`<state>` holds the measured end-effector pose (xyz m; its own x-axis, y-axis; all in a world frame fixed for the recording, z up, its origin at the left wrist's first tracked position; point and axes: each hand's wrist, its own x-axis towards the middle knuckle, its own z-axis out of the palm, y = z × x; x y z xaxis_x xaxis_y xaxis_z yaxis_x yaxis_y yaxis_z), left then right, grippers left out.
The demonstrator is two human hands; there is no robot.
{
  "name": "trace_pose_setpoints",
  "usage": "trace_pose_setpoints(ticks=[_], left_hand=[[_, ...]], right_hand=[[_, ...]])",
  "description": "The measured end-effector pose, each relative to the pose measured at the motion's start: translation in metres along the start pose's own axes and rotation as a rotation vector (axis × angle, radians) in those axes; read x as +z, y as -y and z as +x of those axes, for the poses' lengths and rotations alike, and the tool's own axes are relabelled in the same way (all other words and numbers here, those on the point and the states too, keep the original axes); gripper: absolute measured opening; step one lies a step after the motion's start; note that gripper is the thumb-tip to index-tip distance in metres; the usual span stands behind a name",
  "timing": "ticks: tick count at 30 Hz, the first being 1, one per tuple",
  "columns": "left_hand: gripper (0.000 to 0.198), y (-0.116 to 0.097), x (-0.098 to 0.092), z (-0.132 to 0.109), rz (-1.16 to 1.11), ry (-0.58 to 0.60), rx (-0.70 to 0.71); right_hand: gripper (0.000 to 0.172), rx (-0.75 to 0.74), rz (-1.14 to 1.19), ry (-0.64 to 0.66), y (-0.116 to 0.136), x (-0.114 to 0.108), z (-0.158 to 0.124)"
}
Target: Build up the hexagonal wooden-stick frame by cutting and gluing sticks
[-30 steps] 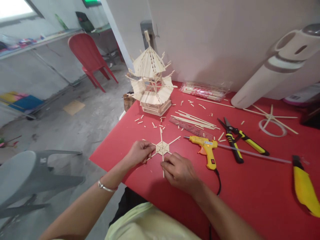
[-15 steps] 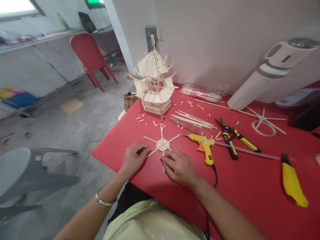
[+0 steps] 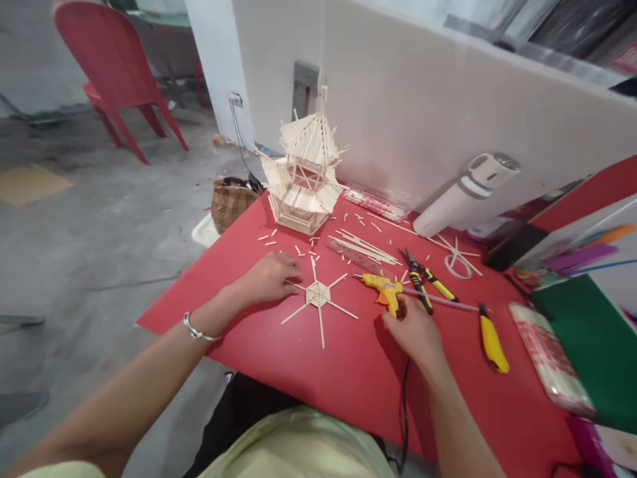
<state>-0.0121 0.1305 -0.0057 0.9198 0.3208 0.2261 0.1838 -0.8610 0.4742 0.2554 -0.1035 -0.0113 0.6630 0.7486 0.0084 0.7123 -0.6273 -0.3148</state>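
Observation:
A web-like hexagon of thin wooden sticks [image 3: 317,294], with spokes radiating from its centre, lies flat on the red tabletop [image 3: 348,385]. My left hand [image 3: 271,279] is at its upper-left spoke, thumb and fingers slightly apart; whether they touch the spoke is unclear. My right hand [image 3: 415,328] has its fingers around the handle of a yellow hot glue gun [image 3: 382,285], whose nozzle points left towards the hexagon. A clear glue stick [image 3: 440,299] trails from the gun's back end. The palm hides part of the handle.
A stick-built pagoda [image 3: 303,179] stands at the back left. Loose sticks [image 3: 365,247], a ruler [image 3: 355,257], yellow-black pliers [image 3: 428,282], a yellow-handled cutter [image 3: 492,338] and a white flask [image 3: 462,196] are around. A stick pack [image 3: 550,355] lies right.
My right hand has left the hexagon and moved right onto the glue gun's handle. My left hand has shifted from the lower-left spoke to the upper-left one. The view has turned right.

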Motion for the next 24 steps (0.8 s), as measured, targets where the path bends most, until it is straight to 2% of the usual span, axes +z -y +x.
trace_pose_setpoints(ticks=[4, 8, 11, 15, 17, 21, 24], left_hand=[[0.015, 0.012, 0.006, 0.000, -0.098, -0.042, 0.022], [0.013, 0.017, 0.014, -0.005, -0.118, -0.072, 0.045], [0.012, 0.018, 0.018, -0.006, -0.104, -0.099, 0.041], [0.013, 0.017, 0.022, -0.006, -0.086, -0.136, 0.038], [0.012, 0.017, 0.022, -0.006, -0.102, -0.144, 0.042], [0.012, 0.015, 0.022, -0.006, -0.152, -0.164, 0.051], [0.013, 0.015, 0.023, -0.007, -0.151, -0.193, 0.067]], right_hand=[[0.038, 0.173, 0.189, 0.023, 0.003, 0.007, 0.014], [0.030, 0.207, 0.260, 0.052, 0.006, 0.011, 0.021], [0.031, 0.220, 0.361, 0.069, 0.009, 0.014, 0.017], [0.040, 0.220, 0.473, 0.019, 0.024, 0.011, -0.004], [0.037, 0.184, 0.464, -0.018, 0.038, 0.002, -0.017], [0.020, -0.007, 0.236, -0.104, 0.074, -0.021, -0.036], [0.029, -0.177, -0.018, -0.181, 0.098, -0.029, -0.037]])
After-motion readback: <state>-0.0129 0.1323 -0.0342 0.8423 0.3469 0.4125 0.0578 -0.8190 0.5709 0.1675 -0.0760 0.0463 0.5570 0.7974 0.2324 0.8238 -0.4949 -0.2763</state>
